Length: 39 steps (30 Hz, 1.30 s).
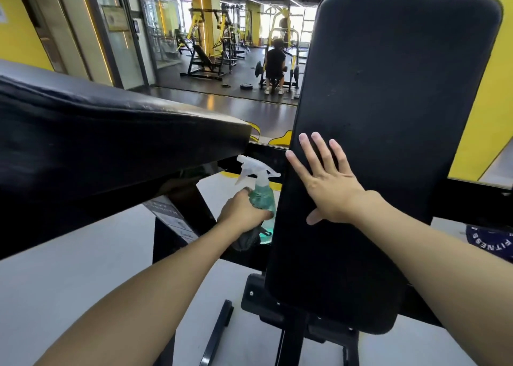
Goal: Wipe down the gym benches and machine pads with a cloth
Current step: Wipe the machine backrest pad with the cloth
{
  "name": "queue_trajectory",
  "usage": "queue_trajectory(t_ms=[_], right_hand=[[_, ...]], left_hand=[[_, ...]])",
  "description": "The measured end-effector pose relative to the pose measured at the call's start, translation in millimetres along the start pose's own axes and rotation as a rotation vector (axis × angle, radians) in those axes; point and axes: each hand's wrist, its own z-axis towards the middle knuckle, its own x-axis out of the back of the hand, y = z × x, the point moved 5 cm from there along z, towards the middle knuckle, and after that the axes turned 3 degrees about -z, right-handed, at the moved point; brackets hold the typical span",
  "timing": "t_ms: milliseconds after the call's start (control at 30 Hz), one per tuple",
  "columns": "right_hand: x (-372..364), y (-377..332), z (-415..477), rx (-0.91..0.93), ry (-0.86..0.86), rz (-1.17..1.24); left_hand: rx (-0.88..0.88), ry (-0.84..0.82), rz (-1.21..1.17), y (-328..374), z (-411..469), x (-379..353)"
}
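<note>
Right hand (pixel 330 196) lies flat, fingers spread and released, on the tilted black bench pad (pixel 388 102) at 2 o'clock; at 6 o'clock of centre, left hand (pixel 241 213) fingers grasp a green spray bottle (pixel 262 193), dark cloth (pixel 248 241) bunched just beneath; a second pad (pixel 97 132) lies at 9 o'clock

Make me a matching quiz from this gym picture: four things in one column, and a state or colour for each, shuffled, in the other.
Things:
1 right hand
2 left hand
3 spray bottle
4 bench pad

States:
A black
B grips the spray bottle
C green with a white trigger
D lies flat, fingers spread, on the bench pad

Pairs: 1-D; 2-B; 3-C; 4-A
</note>
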Motion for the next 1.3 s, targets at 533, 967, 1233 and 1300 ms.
queue_trajectory(t_ms=[533, 967, 1233, 1300], right_hand=[[3.7, -2.5, -2.1, -0.003, 0.008, 0.024], [71.6, 30.6, -23.7, 0.018, 0.263, 1.407], [118.7, 123.8, -27.1, -0.173, 0.772, 1.231], [126.0, 142.4, -23.1, -0.289, 0.859, 1.171]], left_hand=[[0.069, -0.061, 0.067, -9.1, 1.9, 2.3], [-0.174, 0.263, -0.690, 152.9, -49.6, 54.3], [-0.230, -0.267, -0.980, 284.0, -60.4, 62.7], [-0.357, -0.059, -0.688, 297.8, -53.8, 81.3]])
